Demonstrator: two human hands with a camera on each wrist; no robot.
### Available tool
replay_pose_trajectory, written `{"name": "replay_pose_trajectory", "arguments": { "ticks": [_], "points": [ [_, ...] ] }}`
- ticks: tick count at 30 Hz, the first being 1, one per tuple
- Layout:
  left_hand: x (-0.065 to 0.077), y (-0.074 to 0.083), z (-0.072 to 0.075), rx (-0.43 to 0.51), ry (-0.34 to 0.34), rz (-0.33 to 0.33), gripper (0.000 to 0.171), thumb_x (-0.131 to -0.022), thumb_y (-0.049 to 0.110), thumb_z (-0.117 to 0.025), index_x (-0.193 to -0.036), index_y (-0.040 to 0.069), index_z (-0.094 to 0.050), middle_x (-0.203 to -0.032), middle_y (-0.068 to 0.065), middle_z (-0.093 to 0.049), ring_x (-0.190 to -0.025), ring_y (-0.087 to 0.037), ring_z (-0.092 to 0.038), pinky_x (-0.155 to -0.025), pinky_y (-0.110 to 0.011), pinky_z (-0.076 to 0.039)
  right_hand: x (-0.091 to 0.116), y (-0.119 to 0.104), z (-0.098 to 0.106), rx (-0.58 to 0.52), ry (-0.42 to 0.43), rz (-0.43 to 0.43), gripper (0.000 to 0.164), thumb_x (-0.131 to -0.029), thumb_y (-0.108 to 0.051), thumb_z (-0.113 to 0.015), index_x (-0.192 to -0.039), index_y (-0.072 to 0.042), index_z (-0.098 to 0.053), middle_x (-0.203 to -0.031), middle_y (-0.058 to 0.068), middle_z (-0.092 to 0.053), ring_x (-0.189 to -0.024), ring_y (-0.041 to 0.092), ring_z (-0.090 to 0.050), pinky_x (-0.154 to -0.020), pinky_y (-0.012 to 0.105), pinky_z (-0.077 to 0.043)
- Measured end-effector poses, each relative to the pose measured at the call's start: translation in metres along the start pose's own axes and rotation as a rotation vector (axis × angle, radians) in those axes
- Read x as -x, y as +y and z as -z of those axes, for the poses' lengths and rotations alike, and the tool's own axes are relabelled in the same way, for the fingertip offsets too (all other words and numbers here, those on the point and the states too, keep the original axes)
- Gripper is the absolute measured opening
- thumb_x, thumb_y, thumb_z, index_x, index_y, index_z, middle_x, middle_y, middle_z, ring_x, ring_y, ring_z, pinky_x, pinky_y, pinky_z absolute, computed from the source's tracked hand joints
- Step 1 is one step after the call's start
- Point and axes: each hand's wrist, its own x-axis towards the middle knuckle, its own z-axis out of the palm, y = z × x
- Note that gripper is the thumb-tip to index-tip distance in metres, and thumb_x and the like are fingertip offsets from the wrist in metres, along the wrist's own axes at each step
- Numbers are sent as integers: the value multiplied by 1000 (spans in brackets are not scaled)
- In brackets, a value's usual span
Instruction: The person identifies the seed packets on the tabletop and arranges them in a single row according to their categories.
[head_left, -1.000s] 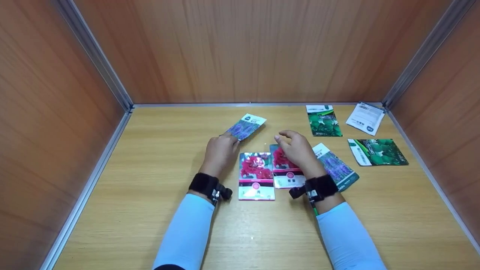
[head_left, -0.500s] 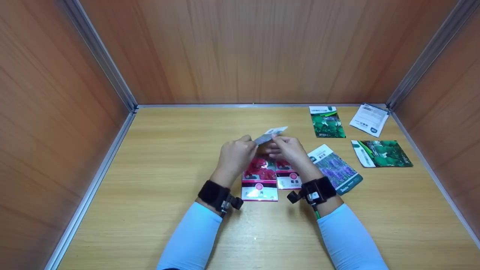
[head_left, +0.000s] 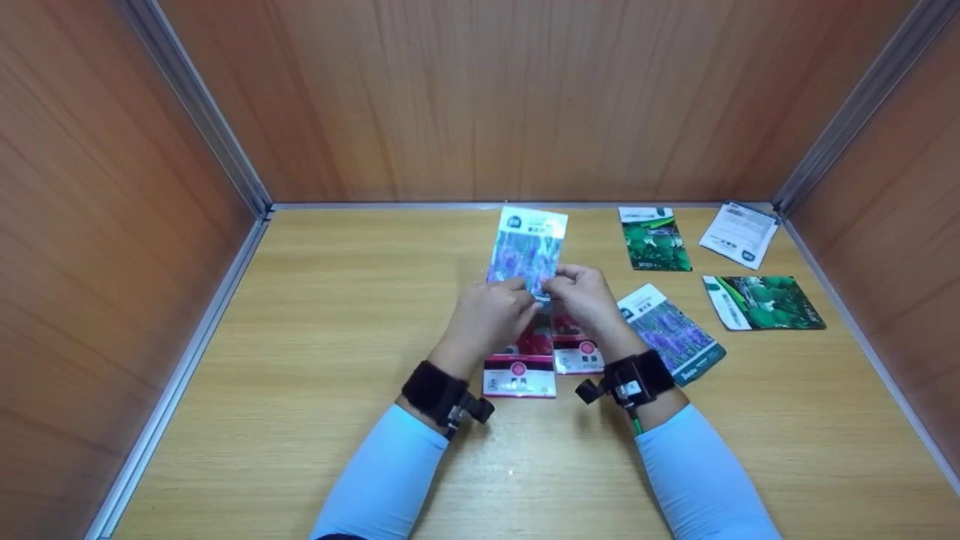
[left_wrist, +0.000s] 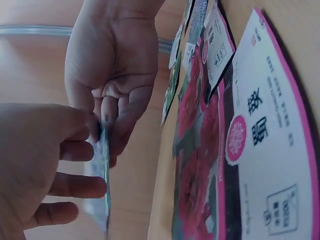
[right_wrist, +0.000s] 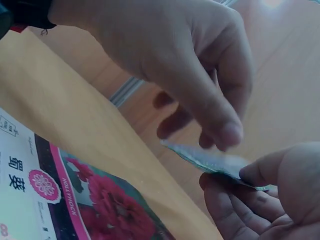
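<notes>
In the head view a seed packet with purple lavender flowers (head_left: 526, 251) is raised, its front facing up. My right hand (head_left: 589, 300) pinches its lower edge between thumb and fingers; the right wrist view shows that grip on the packet's rim (right_wrist: 215, 169). My left hand (head_left: 489, 319) is at the packet's lower left, fingers loosely bent. In the right wrist view the left thumb and fingertips (right_wrist: 231, 136) hover just above the packet, and whether any finger touches it is unclear. Beneath both hands lie two hollyhock packets, one left (head_left: 519, 381) and one right (head_left: 577, 356), partly covered.
Another lavender packet (head_left: 671, 330) lies slanted beside the right wrist. Farther right are two green-pictured packets, one at the back (head_left: 655, 244) and one turned sideways (head_left: 769, 304). A packet showing its white back (head_left: 741, 235) lies near the corner. Wooden panels (head_left: 495, 97) enclose the tabletop.
The left hand has brought the lavender packet rightward to the middle. The right hand has come to it and taken hold, and the packet has turned from edge-on to face up.
</notes>
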Motion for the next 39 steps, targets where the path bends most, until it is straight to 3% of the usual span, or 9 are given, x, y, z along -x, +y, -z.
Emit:
{"name": "replay_pose_trajectory", "arguments": {
  "ticks": [3, 7, 10, 13, 17, 23, 29, 39],
  "points": [
    [2, -12, 9, 43, 18, 101, 24, -112, 33, -74, -106, 13, -87, -92, 1, -74, -68, -14, -65, -59, -26, -58, 2, -5, 5, 7, 12, 18, 36, -113, -20, -69, -146, -9, -74, -112, 1, -86, -105, 15, -80, -99, 33, -66],
    [4, -33, 22, 117, 59, 343, 26, -113, 33, -71, -114, 11, -85, -103, -3, -78, -80, -20, -74, -67, -33, -63, 6, -13, 11, -26, -5, 24, 33, -114, -21, -69, -145, -9, -75, -110, -2, -87, -109, 16, -82, -99, 31, -68],
    [4, -43, 28, 263, 31, 517, 34, -117, 38, -65, -127, 12, -83, -117, -5, -79, -98, -25, -78, -83, -42, -66, 10, -19, 16, -31, -10, 41, 31, -115, -21, -68, -143, -10, -75, -116, 1, -88, -112, 18, -84, -103, 34, -68],
    [2, -45, 30, 470, -21, 606, 42, -119, 43, -58, -137, 13, -80, -129, -6, -79, -113, -27, -76, -97, -46, -65, 14, -22, 20, -6, -14, 80, 30, -114, -20, -69, -142, -8, -75, -109, 2, -86, -105, 16, -81, -102, 36, -67],
    [-1, -40, 28, 704, -51, 654, 44, -119, 44, -59, -140, 12, -79, -126, -6, -79, -112, -25, -72, -97, -44, -63, 16, -24, 22, 35, -28, 113, 29, -114, -20, -70, -139, -8, -76, -101, 1, -83, -96, 16, -74, -93, 37, -64],
    [1, -39, 32, 880, -69, 685, 35, -117, 35, -66, -135, 9, -78, -113, -7, -76, -103, -22, -68, -89, -37, -63, 19, -28, 20, 50, -50, 117, 25, -115, -23, -70, -137, -13, -77, -109, 4, -85, -99, 20, -76, -89, 31, -65],
    [1, -40, 38, 957, -73, 704, 25, -117, 32, -66, -123, 12, -81, -106, -7, -73, -92, -22, -66, -73, -31, -62, 23, -31, 20, 75, -58, 145, 22, -115, -22, -70, -132, -10, -76, -107, 3, -83, -98, 20, -74, -90, 31, -65],
    [1, -36, 36, 975, -33, 689, 23, -117, 27, -66, -116, 10, -80, -98, -5, -71, -83, -23, -67, -67, -29, -61, 25, -30, 21, 74, -50, 163, 21, -114, -23, -71, -130, -9, -75, -103, 1, -81, -98, 19, -74, -90, 30, -65]
  ]
}}
